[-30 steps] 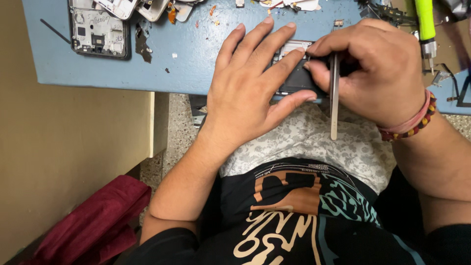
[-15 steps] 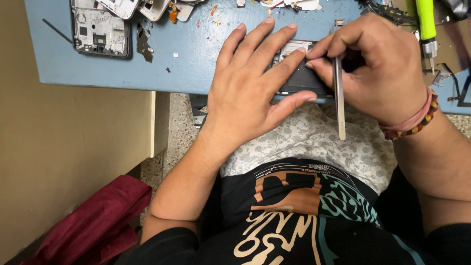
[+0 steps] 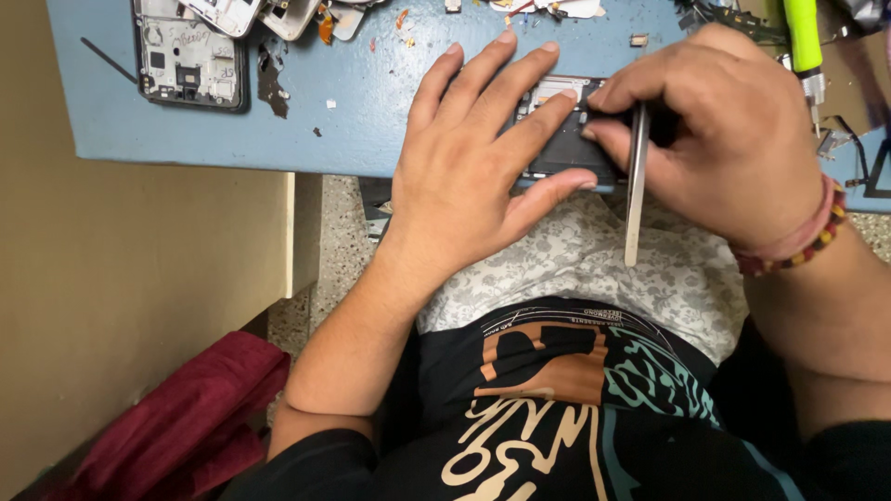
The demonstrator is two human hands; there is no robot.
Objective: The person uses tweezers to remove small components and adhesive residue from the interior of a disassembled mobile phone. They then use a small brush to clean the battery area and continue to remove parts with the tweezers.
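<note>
pressing flat, left hand [image 3: 473, 158] pins phone [image 3: 566, 148] at table edge [image 3: 232, 153]; right hand [image 3: 733, 148] pinches tweezers [image 3: 636, 186].

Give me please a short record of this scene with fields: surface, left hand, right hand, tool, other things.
surface: blue table, small scraps lying on it
left hand: left hand lies flat, fingers spread, pressing on an opened dark phone at the table's near edge
right hand: right hand grips metal tweezers, fingers closed around them, beaded bracelet on the wrist
tool: tweezers upright over the phone; their working tip is hidden by the fingers
other things: second opened phone frame far left, green-handled screwdriver far right, dark red cloth below
</note>
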